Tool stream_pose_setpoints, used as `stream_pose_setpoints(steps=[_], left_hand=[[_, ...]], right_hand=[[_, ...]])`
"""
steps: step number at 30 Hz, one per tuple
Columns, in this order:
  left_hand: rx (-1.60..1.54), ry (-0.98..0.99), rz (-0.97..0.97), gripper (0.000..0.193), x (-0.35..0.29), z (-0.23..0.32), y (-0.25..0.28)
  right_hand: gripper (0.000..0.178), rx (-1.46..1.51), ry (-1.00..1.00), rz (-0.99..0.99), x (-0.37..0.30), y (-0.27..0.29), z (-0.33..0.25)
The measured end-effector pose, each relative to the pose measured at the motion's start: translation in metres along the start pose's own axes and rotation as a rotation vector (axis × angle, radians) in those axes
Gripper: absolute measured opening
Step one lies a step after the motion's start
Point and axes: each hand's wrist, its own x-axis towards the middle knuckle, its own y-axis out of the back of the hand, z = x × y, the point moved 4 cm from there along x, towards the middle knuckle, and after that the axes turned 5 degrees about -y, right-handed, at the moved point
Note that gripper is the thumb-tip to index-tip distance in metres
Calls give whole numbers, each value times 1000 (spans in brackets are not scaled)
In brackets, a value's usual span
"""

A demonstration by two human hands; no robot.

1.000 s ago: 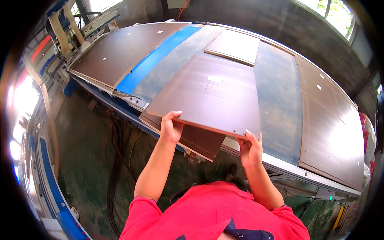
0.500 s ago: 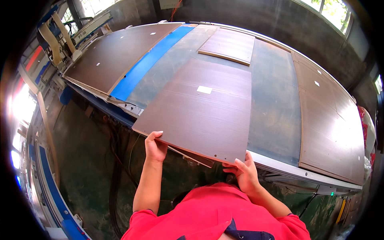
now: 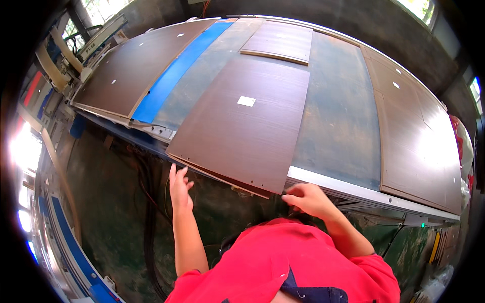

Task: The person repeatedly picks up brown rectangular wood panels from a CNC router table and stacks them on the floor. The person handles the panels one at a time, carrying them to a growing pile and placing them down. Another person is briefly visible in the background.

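Observation:
A brown wood-grain panel (image 3: 237,131) with a white label (image 3: 246,101) lies on the long work table, its near edge jutting past the table's front. Beneath that edge shows the edge of another board (image 3: 227,181). My left hand (image 3: 180,189) is open just below the panel's near left corner, fingers apart and holding nothing. At the near right corner my right hand (image 3: 309,199) is closed, thumb and curled fingers meeting the panel's corner. A smaller brown panel (image 3: 280,40) lies beyond the large one.
Large brown panels lie at the table's left (image 3: 146,65) and right (image 3: 414,131). A blue strip (image 3: 177,76) runs beside the left one. A metal rail (image 3: 343,186) edges the table front. Machinery (image 3: 65,55) stands far left; dark cables (image 3: 149,217) hang below.
The large panel has shifted slightly left and lies lower on the table. My left hand has let go and dropped off its edge; my right hand has stayed by the corner, fingers more curled.

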Motion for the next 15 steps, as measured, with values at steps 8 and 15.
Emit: stream_pose_setpoints(steps=[8,15], left_hand=[[-232,261,-109,56,-29,-69,-13],[-146,162,-159,50,-25,-72,-65]], right_hand=[[62,10,324,460,41,32,-1],[74,-322,543,722,45,-25,-14]])
